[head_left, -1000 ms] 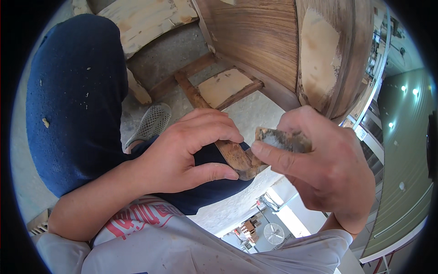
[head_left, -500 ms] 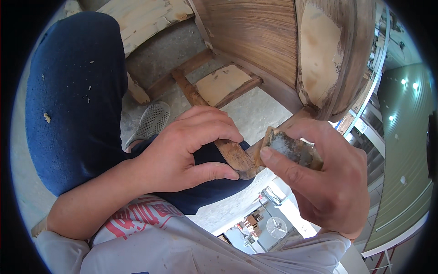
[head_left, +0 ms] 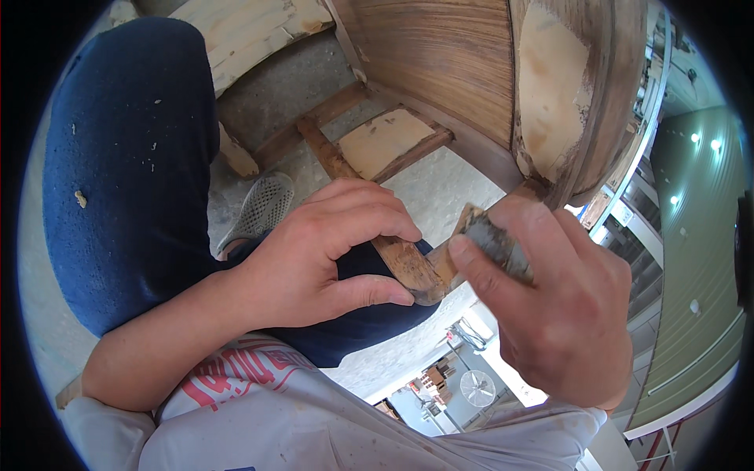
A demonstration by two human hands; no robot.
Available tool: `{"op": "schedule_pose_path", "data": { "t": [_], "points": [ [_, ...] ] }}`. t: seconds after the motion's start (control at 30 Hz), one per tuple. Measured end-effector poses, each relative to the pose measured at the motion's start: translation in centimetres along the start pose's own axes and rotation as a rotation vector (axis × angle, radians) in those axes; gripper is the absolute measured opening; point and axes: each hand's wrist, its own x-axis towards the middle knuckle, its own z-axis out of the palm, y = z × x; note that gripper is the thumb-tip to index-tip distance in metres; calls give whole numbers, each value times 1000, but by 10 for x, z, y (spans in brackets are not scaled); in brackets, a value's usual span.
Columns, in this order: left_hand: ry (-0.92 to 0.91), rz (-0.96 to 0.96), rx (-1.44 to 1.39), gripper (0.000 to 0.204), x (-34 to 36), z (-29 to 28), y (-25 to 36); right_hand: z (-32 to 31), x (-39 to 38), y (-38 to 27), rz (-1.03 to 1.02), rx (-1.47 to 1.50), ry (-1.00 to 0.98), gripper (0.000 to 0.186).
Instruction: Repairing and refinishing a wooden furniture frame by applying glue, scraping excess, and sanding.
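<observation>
Head view: both hands (head_left: 314,259) (head_left: 550,314) pinch wooden strip (head_left: 408,267) (tight grip).

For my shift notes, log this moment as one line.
left hand: grips wooden strip | right hand: holds grey sanding pad at strip end | wooden furniture piece above | seated, blue trousers

Wooden strip (head_left: 408,267): worn brown wood, matt, rough.
Pad (head_left: 495,239): grey, gritty, dull.
Curved panel (head_left: 448,63): streaky wood grain, smooth.
Filler patch (head_left: 550,86): pale, chalky.
Trousers (head_left: 126,173): dark blue cloth, dusty.
Shoe (head_left: 259,208): grey mesh.
</observation>
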Motion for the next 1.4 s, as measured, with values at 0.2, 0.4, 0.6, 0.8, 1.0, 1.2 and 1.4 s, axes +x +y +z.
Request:
{"op": "schedule_pose_path", "data": {
  "t": [0.2, 0.4, 0.6, 0.8, 1.0, 1.2, 1.4],
  "points": [
    [-20, -2, -6, 48, -1, -1, -1, 3, -4, 5, 48, 35, 75, 13],
    [-9, 0, 3, 46, 0, 0, -1, 4, -9, 3, 42, 111, 48, 15],
    [-22, 4, 21, 46, 1, -1, -1, 5, -7, -3, 55, -41, 39, 20],
    [19, 47, 51, 47, -8, 3, 0, 7, -17, -3, 102, 106, 60, 23],
    [-2, 130, 107, 43, -7, -1, 2, 14, -19, -2, 101, -4, 130, 23],
    [9, 284, 253, 41, -6, 4, 3, 52, -47, 6, 177, 334, 426, 22],
    [-5, 326, 316, 43, -4, 3, 4, 84, -61, -7, 193, 540, 666, 31]
  ]
}}
